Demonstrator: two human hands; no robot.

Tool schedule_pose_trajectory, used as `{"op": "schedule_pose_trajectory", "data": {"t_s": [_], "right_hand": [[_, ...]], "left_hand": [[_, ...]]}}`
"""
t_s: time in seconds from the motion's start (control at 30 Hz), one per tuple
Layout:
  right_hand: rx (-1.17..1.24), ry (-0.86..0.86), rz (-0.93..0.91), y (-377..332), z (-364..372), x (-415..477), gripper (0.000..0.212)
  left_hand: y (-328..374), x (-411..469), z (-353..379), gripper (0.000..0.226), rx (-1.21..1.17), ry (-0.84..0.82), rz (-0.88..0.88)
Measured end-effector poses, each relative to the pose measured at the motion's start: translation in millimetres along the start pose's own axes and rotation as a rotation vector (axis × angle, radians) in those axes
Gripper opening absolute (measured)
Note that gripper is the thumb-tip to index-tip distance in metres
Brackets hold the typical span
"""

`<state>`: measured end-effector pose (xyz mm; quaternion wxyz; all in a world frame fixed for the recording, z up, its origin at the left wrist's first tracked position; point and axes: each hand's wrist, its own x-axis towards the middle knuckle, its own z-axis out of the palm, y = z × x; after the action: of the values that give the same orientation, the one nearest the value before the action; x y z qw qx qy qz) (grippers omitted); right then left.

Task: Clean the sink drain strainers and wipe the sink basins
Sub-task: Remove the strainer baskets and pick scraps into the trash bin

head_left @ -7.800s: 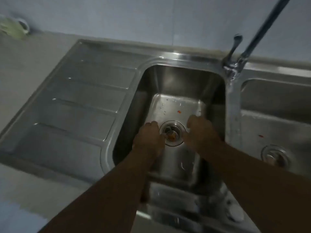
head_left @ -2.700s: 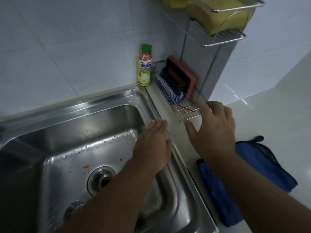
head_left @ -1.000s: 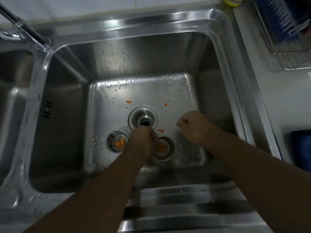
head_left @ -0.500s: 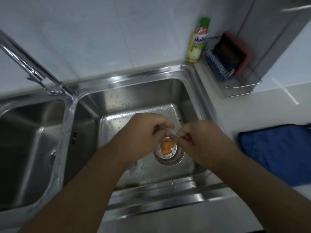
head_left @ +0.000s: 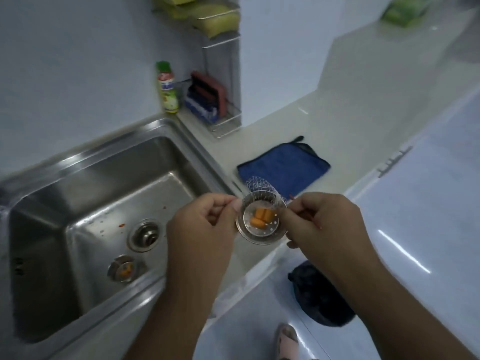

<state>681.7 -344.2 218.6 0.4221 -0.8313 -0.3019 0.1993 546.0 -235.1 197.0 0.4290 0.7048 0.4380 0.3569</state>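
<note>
Your two forearms reach up and forward from the bottom edge, converging over the counter's front corner, just right of the sink [head_left: 181, 131]. Between them you hold a strainer [head_left: 261, 224], round and shallow, its open face turned up toward you and slightly tilted, with orange scraps [head_left: 261, 219] lying in its perforated bowl; a bit of mesh [head_left: 258, 187] sticks up past its far rim. Your left hand [head_left: 205, 224] is curled nearly closed, thumb and forefinger pinching the strainer's left rim. Your right hand [head_left: 319, 222] is curled the same way, fingertips gripping the right rim. Below your right wrist a dark bag [head_left: 319, 300] sits on the floor. In the basin, a second strainer [head_left: 122, 271] lies on the bottom with orange bits in it, just in front of the open drain [head_left: 144, 236]; small red specks dot the steel nearby. Beyond your hands a blue cloth [head_left: 283, 167] lies flat on the counter [head_left: 363, 120]. Farther back a green-capped bottle [head_left: 167, 88] stands at the wall beside a wire rack [head_left: 223, 120] holding a brush [head_left: 205, 97], with yellow sponges [head_left: 215, 20] on the shelf above
</note>
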Motion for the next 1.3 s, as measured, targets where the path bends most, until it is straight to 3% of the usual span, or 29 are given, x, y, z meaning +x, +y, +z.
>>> {"op": "schedule_pose_trajectory", "data": {"t_s": [0.17, 0.33, 0.5, 0.63, 0.8, 0.87, 1.0, 1.3], "right_hand": [[0.040, 0.108, 0.100, 56, -58, -21, 0.019], [0.052, 0.127, 0.097, 137, -112, -16, 0.003], [0.134, 0.194, 0.087, 209, -151, -32, 0.026], [0.199, 0.284, -0.062, 243, -149, -58, 0.031], [0.298, 0.394, -0.154, 277, -146, -66, 0.034], [0.327, 0.341, -0.160, 288, -144, -62, 0.025], [0.200, 0.270, -0.084, 308, -131, -49, 0.016], [0.065, 0.449, -0.044, 347, -121, -32, 0.020]], "left_hand": [[28, -39, 73, 0.002, 0.028, -0.174, 0.069], [30, -59, 158, 0.008, 0.110, -0.219, 0.088], [23, -74, 234, 0.014, 0.121, -0.192, 0.162], [3, -83, 278, 0.010, 0.131, -0.228, 0.211], [-23, -94, 313, 0.011, 0.143, -0.255, 0.228], [-28, -100, 322, 0.012, 0.144, -0.254, 0.238], [-35, -113, 337, 0.011, 0.106, -0.243, 0.259], [-64, -122, 353, 0.009, 0.103, -0.232, 0.484]]}}
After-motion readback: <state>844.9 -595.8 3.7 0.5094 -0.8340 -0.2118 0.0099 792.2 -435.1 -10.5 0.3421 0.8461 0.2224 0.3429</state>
